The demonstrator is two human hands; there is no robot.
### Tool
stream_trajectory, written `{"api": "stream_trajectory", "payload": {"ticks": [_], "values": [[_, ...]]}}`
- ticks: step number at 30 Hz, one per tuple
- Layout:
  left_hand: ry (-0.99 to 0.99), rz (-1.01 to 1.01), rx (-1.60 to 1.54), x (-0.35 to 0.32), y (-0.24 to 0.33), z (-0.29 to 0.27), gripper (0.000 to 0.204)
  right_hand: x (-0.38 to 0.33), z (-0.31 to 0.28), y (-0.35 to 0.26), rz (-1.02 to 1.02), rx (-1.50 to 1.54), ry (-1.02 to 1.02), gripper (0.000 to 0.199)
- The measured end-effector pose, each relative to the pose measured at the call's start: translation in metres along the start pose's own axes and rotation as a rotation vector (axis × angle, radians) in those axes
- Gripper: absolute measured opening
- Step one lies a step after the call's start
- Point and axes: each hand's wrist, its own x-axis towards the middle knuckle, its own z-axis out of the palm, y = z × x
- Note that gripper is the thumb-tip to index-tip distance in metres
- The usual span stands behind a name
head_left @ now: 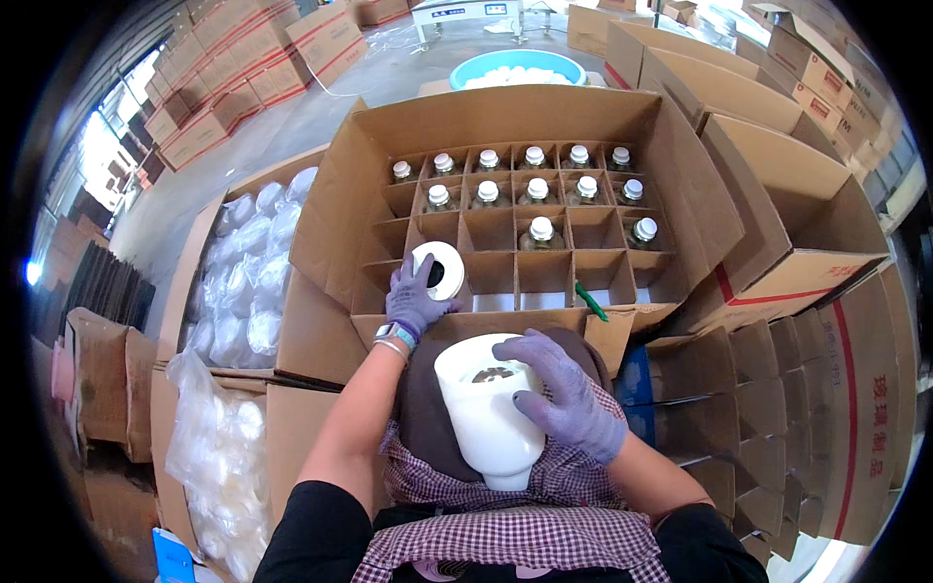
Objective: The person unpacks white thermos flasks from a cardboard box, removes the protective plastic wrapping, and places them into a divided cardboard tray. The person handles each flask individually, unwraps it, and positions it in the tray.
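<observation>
Head view: the left hand (412, 299) is gripping a white jar (437, 269) over the divided carton (680, 175) — packing underway; the right hand (569, 394) is clasping another white jar (489, 408) at the lap. Next calls for an empty cell.

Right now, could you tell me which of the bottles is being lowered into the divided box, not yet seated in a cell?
The bottle in the left hand, over the front-left cells. Its white cap sits tilted above the dividers, whereas the others stand upright inside their cells.
</observation>
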Motion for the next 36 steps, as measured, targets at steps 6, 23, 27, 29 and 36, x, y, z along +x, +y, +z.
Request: {"api": "stream_trajectory", "payload": {"ticks": [6,23,27,29,36], "values": [[-0.128,-0.281,-1.2,-0.015,-0.012,-0.051,0.064,0.044,-0.022,0.008,0.023,-0.009,0.095,0.057],[0.118,0.151,-1.216,-0.139,0.102,-0.229,0.08,0.07,-0.006,-0.077,-0.342,-0.246,0.192,0.054],[0.131,0.386,-1.033,-0.158,0.138,-0.234,0.078,0.071,0.011,-0.056,-0.242,-0.155,0.235,0.047],[0.407,0.76,-0.138,-0.156,0.13,-0.236,0.083,0.07,0.01,-0.048,-0.411,-0.055,0.187,0.04],[-0.093,0.018,-1.643,-0.167,0.115,-0.227,0.076,0.064,0.002,-0.088,-0.126,-0.22,0.112,0.055]]}}
